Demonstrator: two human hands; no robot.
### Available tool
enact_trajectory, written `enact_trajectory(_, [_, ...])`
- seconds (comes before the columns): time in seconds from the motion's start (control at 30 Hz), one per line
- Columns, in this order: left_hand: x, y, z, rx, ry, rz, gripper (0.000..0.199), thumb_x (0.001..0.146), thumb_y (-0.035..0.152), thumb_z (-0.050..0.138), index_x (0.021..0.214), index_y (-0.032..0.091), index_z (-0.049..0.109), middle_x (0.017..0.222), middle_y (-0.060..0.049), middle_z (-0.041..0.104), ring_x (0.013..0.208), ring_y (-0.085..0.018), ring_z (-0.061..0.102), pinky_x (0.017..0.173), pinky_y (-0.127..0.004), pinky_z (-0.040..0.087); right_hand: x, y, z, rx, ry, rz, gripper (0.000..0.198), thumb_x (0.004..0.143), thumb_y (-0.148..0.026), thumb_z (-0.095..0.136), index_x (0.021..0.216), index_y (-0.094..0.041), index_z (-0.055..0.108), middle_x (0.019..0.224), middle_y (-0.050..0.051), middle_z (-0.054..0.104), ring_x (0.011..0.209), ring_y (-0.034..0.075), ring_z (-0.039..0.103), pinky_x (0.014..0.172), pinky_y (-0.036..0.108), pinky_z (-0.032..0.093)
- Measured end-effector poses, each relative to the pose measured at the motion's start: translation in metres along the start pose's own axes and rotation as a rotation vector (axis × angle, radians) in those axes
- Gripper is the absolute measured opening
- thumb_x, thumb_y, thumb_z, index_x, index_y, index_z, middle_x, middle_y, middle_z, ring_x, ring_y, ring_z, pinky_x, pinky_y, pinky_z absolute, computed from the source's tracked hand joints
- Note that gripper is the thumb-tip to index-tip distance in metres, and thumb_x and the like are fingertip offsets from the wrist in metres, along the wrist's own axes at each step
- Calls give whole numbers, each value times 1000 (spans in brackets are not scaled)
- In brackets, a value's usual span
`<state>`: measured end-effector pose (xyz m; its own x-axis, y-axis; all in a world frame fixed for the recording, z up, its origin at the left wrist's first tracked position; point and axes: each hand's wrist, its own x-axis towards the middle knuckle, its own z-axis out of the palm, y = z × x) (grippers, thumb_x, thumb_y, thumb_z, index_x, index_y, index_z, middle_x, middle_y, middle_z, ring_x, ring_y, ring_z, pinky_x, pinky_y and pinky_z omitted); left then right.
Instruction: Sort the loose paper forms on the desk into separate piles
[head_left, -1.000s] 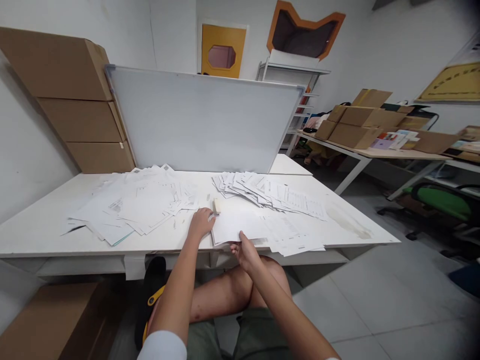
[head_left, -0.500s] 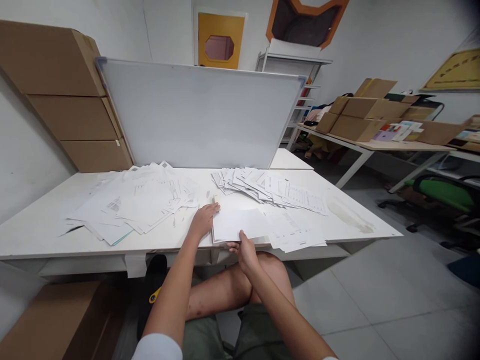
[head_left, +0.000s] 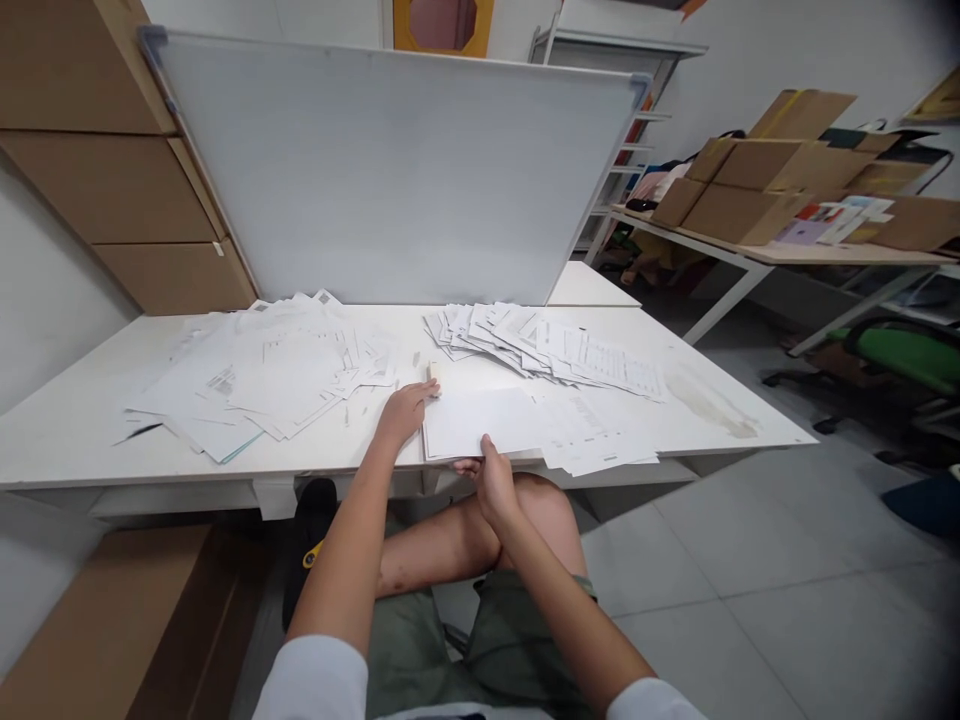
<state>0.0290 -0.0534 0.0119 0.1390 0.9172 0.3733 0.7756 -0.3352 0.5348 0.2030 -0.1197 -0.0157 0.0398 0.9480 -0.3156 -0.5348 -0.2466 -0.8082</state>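
A sheaf of white paper (head_left: 484,415) lies at the table's front edge, its top sheet blank. My right hand (head_left: 495,478) grips the near edge, thumb on top and fingers underneath. At the left edge of the sheaf, my left hand (head_left: 405,410) is closed around a small beige object (head_left: 433,373), whose upper end sticks out beyond the fingers; its kind is too small to make out. Printed sheets (head_left: 600,435) lie just right of the sheaf. Behind it, a fanned row of printed papers (head_left: 540,345) spreads across the table.
A loose heap of papers (head_left: 262,365) covers the table's left part. A whiteboard (head_left: 397,180) stands upright along the back, beside stacked cardboard boxes (head_left: 150,190). Another table (head_left: 825,250) with boxes stands at right, near a green chair (head_left: 907,350). A large carton (head_left: 112,610) sits below left.
The view has tipped downward, so the table appears higher. More of the beige object shows above my left fingers. My right hand keeps its hold on the paper.
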Motion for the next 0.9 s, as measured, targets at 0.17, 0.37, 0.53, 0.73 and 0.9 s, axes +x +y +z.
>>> enact_trajectory(0.17, [-1,1,1,-10,-3,-34,50,84,5,39,121,29,63,133,9,56,120,-14,55,106,-30,42,1,2,-1,5,19,-9,31,79,-45,62,87,-16,54,56,-2,62,44,15,60,45,25,48])
enact_trajectory(0.37, [-1,4,2,37,-16,-70,51,83,5,41,123,30,62,133,11,55,115,-16,59,102,-30,45,3,4,-3,-13,21,-37,36,77,-49,63,88,-16,54,57,-2,62,43,15,60,48,27,50])
enact_trajectory(0.53, [3,4,4,165,-26,-4,58,75,-2,42,123,26,62,134,7,56,130,-20,45,106,-39,40,4,7,-5,-33,11,-56,43,72,-56,64,86,-16,56,56,-2,63,44,16,60,49,28,51])
enact_trajectory(0.73, [1,4,2,296,85,136,47,76,2,48,114,23,66,126,2,64,132,-24,40,108,-46,34,4,12,-5,-41,-24,-61,49,65,-63,66,80,-17,59,51,0,63,44,20,61,51,31,51])
enact_trajectory(0.9, [0,5,0,403,95,176,30,85,14,54,111,24,64,122,-2,66,121,-25,49,97,-43,41,5,14,-2,-30,-28,-37,55,57,-68,69,78,-18,59,49,1,64,45,22,62,49,33,50])
